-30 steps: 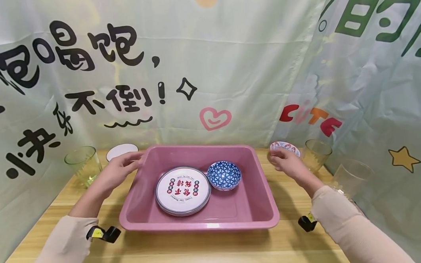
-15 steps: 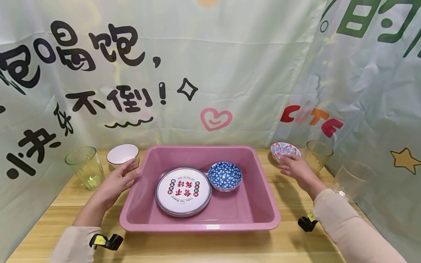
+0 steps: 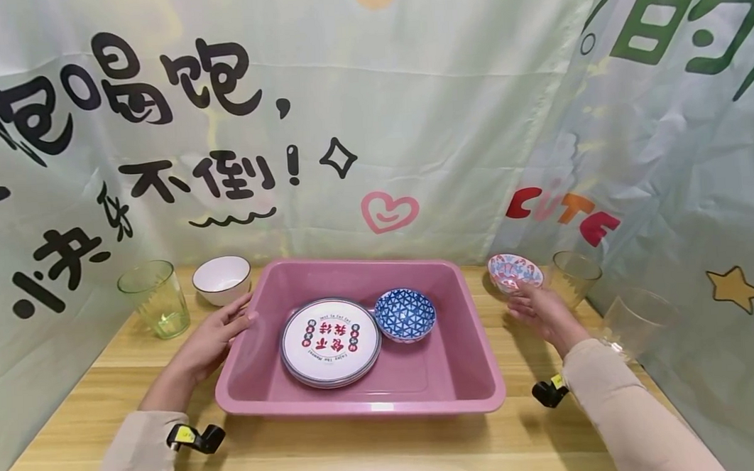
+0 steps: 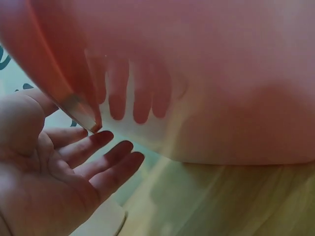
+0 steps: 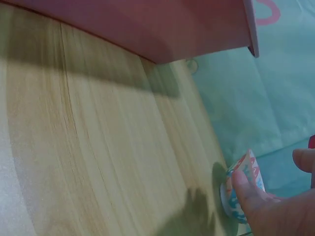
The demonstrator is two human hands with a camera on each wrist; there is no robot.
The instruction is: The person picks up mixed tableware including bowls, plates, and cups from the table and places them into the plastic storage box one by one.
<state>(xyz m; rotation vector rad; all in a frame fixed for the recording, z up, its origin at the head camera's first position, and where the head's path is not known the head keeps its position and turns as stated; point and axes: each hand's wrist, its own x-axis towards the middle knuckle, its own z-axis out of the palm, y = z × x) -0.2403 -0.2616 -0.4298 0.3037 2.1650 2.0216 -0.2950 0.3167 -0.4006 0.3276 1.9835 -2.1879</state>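
Note:
At the left rim of a pink plastic basin (image 3: 360,408) is my left hand (image 3: 212,340). The left wrist view has its fingers (image 4: 115,169) extended and spread below the rim, the thumb partly hidden behind it. Over on the right, my right hand (image 3: 544,316) is just in front of a small red-and-blue patterned bowl (image 3: 513,267), its fingers loosely extended. Whether it touches the bowl I cannot tell. Inside the basin, a short stack of white plates (image 3: 330,341) with red lettering lies beside a blue-and-white triangle-patterned bowl (image 3: 405,316).
Behind the left hand stand a white bowl (image 3: 222,278) and a green glass (image 3: 159,304). Two clear tumblers stand on the right: an amber one (image 3: 574,278) and a paler one (image 3: 637,321). A printed cloth (image 3: 435,133) hangs behind the wooden table (image 3: 363,457).
My left hand has come nearer along the basin's left rim, uncovering the white bowl. The right hand has drawn back toward me and rightward from the patterned bowl. The basin's contents look unmoved.

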